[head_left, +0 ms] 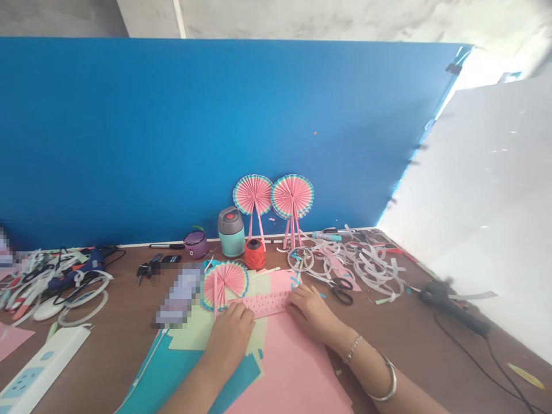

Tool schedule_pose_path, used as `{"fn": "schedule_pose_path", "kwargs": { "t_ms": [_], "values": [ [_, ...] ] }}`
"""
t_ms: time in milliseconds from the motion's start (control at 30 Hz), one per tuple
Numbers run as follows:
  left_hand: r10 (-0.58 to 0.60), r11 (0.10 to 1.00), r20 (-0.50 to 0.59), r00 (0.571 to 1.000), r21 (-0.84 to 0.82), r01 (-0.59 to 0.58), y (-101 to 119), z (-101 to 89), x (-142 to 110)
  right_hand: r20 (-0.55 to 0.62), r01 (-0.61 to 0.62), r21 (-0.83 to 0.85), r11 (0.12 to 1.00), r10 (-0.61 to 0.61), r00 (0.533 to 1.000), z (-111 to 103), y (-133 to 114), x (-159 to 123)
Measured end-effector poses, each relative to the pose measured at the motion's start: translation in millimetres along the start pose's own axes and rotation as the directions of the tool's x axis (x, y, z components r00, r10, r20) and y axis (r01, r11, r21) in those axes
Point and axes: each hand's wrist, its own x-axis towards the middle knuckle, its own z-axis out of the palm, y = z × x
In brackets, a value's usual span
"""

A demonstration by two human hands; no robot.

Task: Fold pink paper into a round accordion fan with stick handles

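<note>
A pink strip with rows of small dark marks point(269, 304) lies crosswise over the sheets; whether it is a ruler or marked paper I cannot tell. My left hand point(233, 330) has its curled fingers on the strip's left end. At the right end, the bent fingers of my right hand point(311, 313) press on it. Beneath are a large pink sheet point(293, 368), pale green paper point(190, 330) and teal paper point(168, 374). A round pleated pink paper fan point(230, 283) with a teal edge lies just beyond my left hand.
Two finished-looking pleated fans point(292, 195) lean on the blue partition point(172, 132). Before them stand a teal flask point(232, 233), a red container point(255, 254) and a purple cup point(195, 244). Scissors point(342, 290), curled paper strips point(375, 264), a glue gun point(452, 307) and a power strip point(45, 368) surround the sheets.
</note>
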Motion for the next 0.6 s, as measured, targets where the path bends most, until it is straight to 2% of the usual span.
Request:
{"fn": "schedule_pose_path", "kwargs": {
  "t_ms": [300, 600],
  "values": [
    [-0.046, 0.999, 0.084, 0.995, -0.002, 0.047, 4.6, -3.4, 4.0, -0.015, -0.006, -0.008, 1.000, 0.006, 1.000, 4.7, 0.2, -1.5],
    [-0.102, 0.987, 0.031, 0.994, -0.119, 0.105, 1.9, -0.2, 7.4, 0.000, -0.034, 0.047, 0.998, 0.035, 0.999, 3.5, 1.8, -0.6]
  ]
}}
